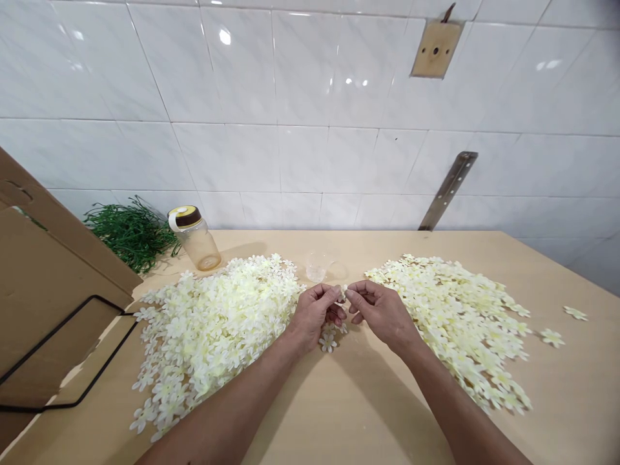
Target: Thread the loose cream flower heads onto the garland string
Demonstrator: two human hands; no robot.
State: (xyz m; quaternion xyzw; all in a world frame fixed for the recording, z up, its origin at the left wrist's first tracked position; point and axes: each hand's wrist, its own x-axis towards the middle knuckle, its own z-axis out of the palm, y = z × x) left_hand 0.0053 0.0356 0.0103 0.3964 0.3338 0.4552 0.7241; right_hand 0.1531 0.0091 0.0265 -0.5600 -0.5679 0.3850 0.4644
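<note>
My left hand (pixel 317 314) and my right hand (pixel 380 313) meet over the middle of the wooden table (pixel 339 413), fingertips pinched together on a small white fabric flower (pixel 343 292) held between them. A loose flower (pixel 328 340) lies on the table just under my left hand. A large heap of pale yellow-white flowers (pixel 213 329) spreads to the left of my hands. A second heap of flowers (pixel 460 316) lies to the right.
A plastic bottle with a brown lid (pixel 194 237) stands at the back left beside a bunch of green plastic stems (pixel 130 232). A small clear cup (pixel 317 266) sits behind my hands. A cardboard box (pixel 43 284) and black wire frame (pixel 68 352) occupy the left. Stray flowers (pixel 552 337) lie far right.
</note>
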